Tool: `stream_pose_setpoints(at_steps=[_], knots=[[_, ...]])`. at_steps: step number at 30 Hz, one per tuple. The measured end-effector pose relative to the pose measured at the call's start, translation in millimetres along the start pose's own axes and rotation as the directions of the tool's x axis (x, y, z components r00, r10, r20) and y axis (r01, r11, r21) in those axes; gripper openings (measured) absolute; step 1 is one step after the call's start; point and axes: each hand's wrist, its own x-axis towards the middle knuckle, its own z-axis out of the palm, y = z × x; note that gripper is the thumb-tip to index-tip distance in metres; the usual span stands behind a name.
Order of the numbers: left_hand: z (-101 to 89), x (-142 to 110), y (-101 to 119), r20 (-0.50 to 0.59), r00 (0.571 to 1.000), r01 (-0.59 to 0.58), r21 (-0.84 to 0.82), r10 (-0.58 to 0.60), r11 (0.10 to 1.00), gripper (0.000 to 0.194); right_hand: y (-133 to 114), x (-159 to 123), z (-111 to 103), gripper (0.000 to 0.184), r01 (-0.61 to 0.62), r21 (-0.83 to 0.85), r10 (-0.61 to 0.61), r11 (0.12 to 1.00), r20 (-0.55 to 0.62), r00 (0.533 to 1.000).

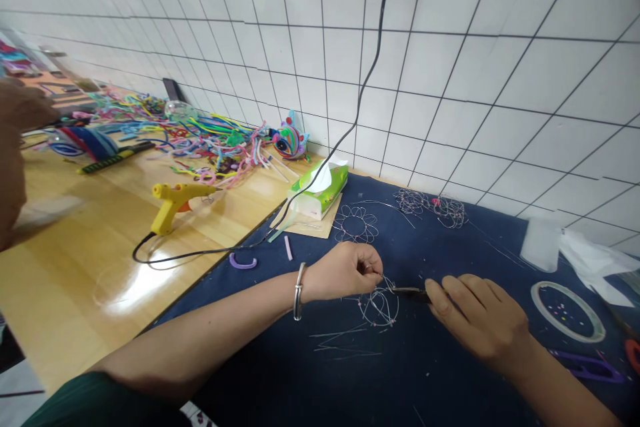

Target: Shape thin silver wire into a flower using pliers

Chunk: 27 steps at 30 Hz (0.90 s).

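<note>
Apparently for easy reach, several straight lengths of thin silver wire (345, 340) lay on a dark navy cloth (440, 400), just short of the hands. Beyond them, a looped silver wire piece with tiny pink beads (379, 310) sat between both hands. The left hand (345, 271) pinched its upper end, seemingly to steady it; the right hand (480, 313) was wrapped around a slim dark tool (411, 291), perhaps pliers, whose tip met the wire from the right. Whether the tip gripped was too small to tell.

A clear ring-shaped roll (537, 300) encircled small beads, probably fencing them in, and limited the right wrist's outward swing. Leftward, the forearm crossed the cloth's slanting edge onto a pale wooden tabletop (120, 220). Farther off, a flower-shaped wire outline (356, 223) and a green tissue packet (335, 193) bounded the reach before the white tiled wall (450, 80).
</note>
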Motion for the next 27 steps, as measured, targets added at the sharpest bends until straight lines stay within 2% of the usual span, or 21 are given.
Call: stream_pose_setpoints(at_steps=[17, 27], knots=[[2.0, -2.8, 5.3, -0.028, 0.998, -0.046, 0.126, 0.050, 0.991, 0.004, -0.2, 3.1, -1.3, 0.030, 0.046, 0.019, -0.046, 0.999, 0.017, 0.999], [2.0, -4.0, 5.5, -0.035, 0.988, -0.137, 0.210, 0.147, 0.968, 0.007, 1.0, 2.7, -0.5, 0.026, -0.003, 0.088, 0.000, 0.996, 0.027, 1.000]])
